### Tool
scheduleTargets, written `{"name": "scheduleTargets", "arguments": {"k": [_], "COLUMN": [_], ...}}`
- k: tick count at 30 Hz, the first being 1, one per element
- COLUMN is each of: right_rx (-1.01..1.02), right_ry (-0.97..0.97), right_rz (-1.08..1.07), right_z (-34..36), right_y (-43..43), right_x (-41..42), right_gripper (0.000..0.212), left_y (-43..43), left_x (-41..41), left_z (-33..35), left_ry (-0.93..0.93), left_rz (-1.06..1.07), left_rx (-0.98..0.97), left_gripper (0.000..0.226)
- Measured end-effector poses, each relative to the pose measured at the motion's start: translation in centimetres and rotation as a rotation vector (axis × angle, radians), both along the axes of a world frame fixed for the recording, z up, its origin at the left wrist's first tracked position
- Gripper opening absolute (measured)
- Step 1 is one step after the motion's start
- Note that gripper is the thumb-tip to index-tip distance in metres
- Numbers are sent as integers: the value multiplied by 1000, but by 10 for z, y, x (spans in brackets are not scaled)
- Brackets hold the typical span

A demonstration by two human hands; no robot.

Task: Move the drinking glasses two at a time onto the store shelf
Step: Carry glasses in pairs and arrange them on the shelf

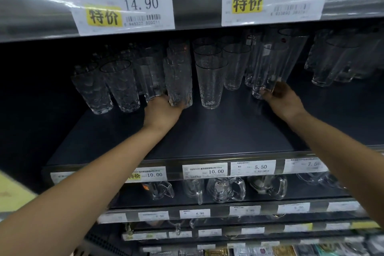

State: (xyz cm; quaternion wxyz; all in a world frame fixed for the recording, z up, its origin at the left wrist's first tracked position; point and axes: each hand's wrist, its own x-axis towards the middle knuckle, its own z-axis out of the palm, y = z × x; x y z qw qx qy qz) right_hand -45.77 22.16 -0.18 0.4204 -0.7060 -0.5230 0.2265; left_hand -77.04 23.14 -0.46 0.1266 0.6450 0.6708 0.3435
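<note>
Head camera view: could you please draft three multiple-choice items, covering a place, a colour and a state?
1. At which level is the textured clear drinking glass in the left hand?
A. the dark metal shelf under the white 14.90 price tag
B. the mug shelf below
C. the floor
2. What colour is that tag's highlighted block?
A. red
B. yellow
C. green
3. The right hand is:
A. hanging idle
B. holding a mug
C. gripping a tall smooth clear glass by its base
Answers: 1 A, among that shelf's glasses; 2 B, yellow behind black characters; 3 C, curled round the base.
</note>
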Motion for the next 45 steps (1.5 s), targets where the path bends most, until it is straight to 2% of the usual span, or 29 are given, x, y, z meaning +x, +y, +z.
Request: {"name": "scheduleTargets", "arguments": {"k": [2,5,7,11,16,20,26,34,40,45], "right_rx": [42,80,86,170,186,146,169,191,142,133], "right_ry": [101,228,264,214,136,93,153,179,102,110], "right_rz": [32,30,-32,-126,-359,-524,-682,-658,-491,-317], "right_z": [3,9,13,21,9,-3,-18,-22,-5,15], "right_y": [-14,-45,-75,-152,-259,-326,-387,-402,-378,-322], "right_x": [-2,-3,-2,12,43,64,121,259,371,428], "right_gripper": [49,30,30,26,24,22,19,16,19,20], "left_y": [-7,-29,-48,-89,-134,-162,-202,-225,-220,-194], "left_x": [0,13,29,71,135,198,295,427,519,556], "left_z": [11,27,31,27,17,10,7,12,20,35], "left_ry": [82,169,92,-283,-490,-509,-508,-502,-542,-542], "left_rz": [-58,-172,-265,-467,-733,-897,-1060,-1014,-826,-652], "left_rx": [-132,-242,-218,-110,-166,-240,-284,-244,-189,-149], "left_gripper": [34,25,18,9,7,5,9,10,9,13]}}
